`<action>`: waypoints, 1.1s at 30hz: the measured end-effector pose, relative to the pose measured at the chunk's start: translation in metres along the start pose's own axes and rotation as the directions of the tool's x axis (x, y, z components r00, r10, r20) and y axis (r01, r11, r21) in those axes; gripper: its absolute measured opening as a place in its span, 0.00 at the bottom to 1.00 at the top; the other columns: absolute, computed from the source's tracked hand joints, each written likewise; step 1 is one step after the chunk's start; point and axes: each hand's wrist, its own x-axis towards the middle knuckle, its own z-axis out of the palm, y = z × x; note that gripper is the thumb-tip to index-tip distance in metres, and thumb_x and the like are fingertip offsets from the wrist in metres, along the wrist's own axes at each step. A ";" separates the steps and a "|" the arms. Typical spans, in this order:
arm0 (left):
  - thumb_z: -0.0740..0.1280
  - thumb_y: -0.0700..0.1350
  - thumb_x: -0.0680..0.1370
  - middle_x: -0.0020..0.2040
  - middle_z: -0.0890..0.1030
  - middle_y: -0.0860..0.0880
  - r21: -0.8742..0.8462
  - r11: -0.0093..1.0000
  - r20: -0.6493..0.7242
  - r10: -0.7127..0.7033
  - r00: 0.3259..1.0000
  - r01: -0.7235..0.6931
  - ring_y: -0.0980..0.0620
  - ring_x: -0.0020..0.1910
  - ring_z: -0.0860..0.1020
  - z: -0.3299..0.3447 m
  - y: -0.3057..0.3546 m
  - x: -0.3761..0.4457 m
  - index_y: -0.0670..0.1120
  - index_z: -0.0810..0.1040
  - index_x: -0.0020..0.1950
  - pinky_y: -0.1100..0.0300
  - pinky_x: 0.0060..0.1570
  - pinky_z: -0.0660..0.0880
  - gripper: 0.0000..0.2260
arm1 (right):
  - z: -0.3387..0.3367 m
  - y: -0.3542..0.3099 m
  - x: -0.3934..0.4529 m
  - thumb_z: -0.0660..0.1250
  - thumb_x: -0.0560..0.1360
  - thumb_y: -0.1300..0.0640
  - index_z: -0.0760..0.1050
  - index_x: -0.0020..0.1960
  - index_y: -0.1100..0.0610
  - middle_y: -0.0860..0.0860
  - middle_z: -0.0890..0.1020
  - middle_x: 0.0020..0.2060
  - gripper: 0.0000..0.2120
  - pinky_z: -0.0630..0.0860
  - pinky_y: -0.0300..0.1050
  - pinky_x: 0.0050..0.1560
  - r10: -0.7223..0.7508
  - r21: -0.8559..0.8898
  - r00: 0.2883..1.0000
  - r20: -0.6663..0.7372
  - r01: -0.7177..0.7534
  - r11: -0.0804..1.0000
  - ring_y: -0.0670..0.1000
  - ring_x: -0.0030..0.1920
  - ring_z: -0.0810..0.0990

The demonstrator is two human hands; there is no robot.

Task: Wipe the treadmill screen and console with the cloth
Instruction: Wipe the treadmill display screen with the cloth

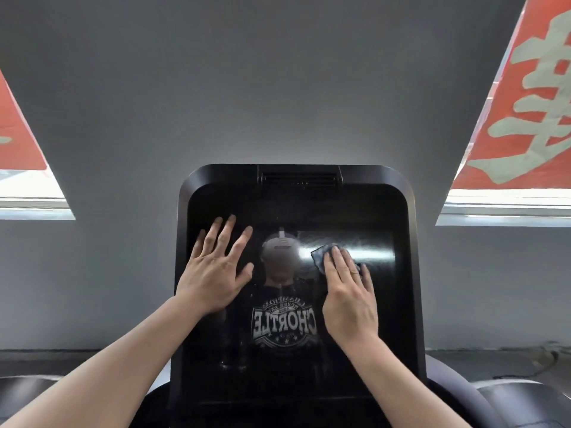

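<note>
Two bare hands lie flat on the dark treadmill screen (355,304). The right hand (350,296) has its fingers straight and close together, pressing a small blue-grey cloth (321,254) against the glass on the right of the screen's upper half; the cloth is bunched under the fingertips and only its left edge and a bit on the right peek out. The left hand (216,270) is spread wide, fingers relaxed and apart, palm resting on the left part of the screen and holding nothing. A bright streak of glare runs across the glass just right of the cloth, and the glossy surface reflects the person's printed black shirt between the two forearms. The screen sits in a black console (296,180) with rounded corners and a vent slot at its top edge. Behind the console is a grey wall (278,88), with a red banner (531,97) bearing pale characters at the upper right and another red banner (15,134) at the left edge.
</note>
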 end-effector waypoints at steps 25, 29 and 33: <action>0.56 0.64 0.83 0.86 0.41 0.49 -0.024 1.000 -0.013 0.007 1.000 -0.007 0.48 0.83 0.35 0.000 0.000 0.000 0.59 0.46 0.85 0.42 0.82 0.45 0.34 | 0.013 -0.002 -0.031 0.68 0.75 0.68 0.59 0.82 0.58 0.54 0.61 0.82 0.38 0.65 0.60 0.79 -0.130 -0.052 0.991 0.046 0.132 0.990 0.53 0.83 0.56; 0.55 0.64 0.83 0.86 0.40 0.49 -0.011 1.000 -0.002 0.001 1.000 -0.002 0.48 0.83 0.34 0.000 0.003 0.000 0.58 0.44 0.85 0.43 0.82 0.43 0.34 | 0.013 -0.017 -0.039 0.63 0.73 0.70 0.57 0.82 0.61 0.57 0.58 0.82 0.39 0.63 0.60 0.80 0.023 -0.020 0.999 0.022 -0.023 1.000 0.56 0.83 0.55; 0.57 0.64 0.83 0.86 0.41 0.48 -0.028 1.000 -0.015 0.011 1.000 -0.011 0.47 0.83 0.36 -0.001 0.001 0.000 0.58 0.46 0.85 0.42 0.82 0.44 0.34 | 0.019 -0.013 -0.047 0.58 0.78 0.66 0.57 0.83 0.59 0.55 0.59 0.83 0.34 0.56 0.59 0.79 -0.235 -0.091 0.971 0.042 0.238 0.967 0.54 0.83 0.55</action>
